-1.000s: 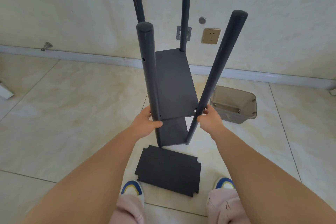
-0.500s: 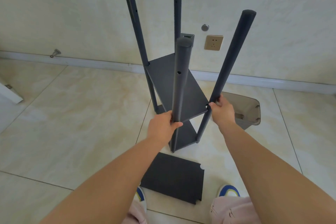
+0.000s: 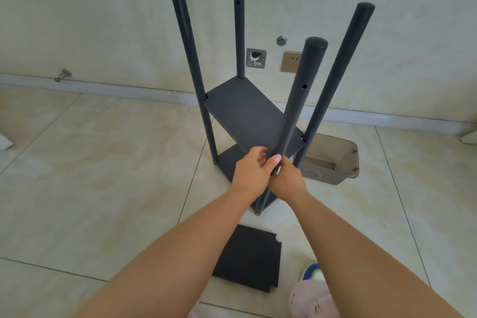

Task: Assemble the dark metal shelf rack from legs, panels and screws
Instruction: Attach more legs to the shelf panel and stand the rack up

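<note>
rack: dark metal shelf rack [image 3: 247,116] standing on the tiled floor [image 3: 103,162] pretty close to the wall, four legs pointing up, two panels already on it
nearest leg: the nearest leg [image 3: 296,100] leans toward the camera a bit, rounded cap on top, small screw hole facing us partway down
other legs: left leg [image 3: 192,67], back leg [image 3: 239,23] and right leg [image 3: 333,77], all fanning out slightly at the top
upper panel: upper panel [image 3: 253,113] sits between the legs about halfway up, looks tilted from this angle
lower panel: lower panel [image 3: 232,162] down near the floor, mostly hidden behind the hands
left hand: left hand [image 3: 251,171] wrapped round the nearest leg just below the upper panel's corner, thumb up against the tube
right hand: right hand [image 3: 289,179] gripping that same leg right beside the left one, the two hands touching
spare panel: loose spare panel [image 3: 249,258] flat on the floor in front of the rack, notched corners, partly under the left forearm
bin: greyish plastic bin [image 3: 333,160] on the floor just right of the rack
wall stuff: wall socket [image 3: 291,62], a metal plate [image 3: 255,58] with a cable hole, and a round knob [image 3: 281,40]
feet: blue and white shoe [image 3: 312,271] at the bottom
</note>
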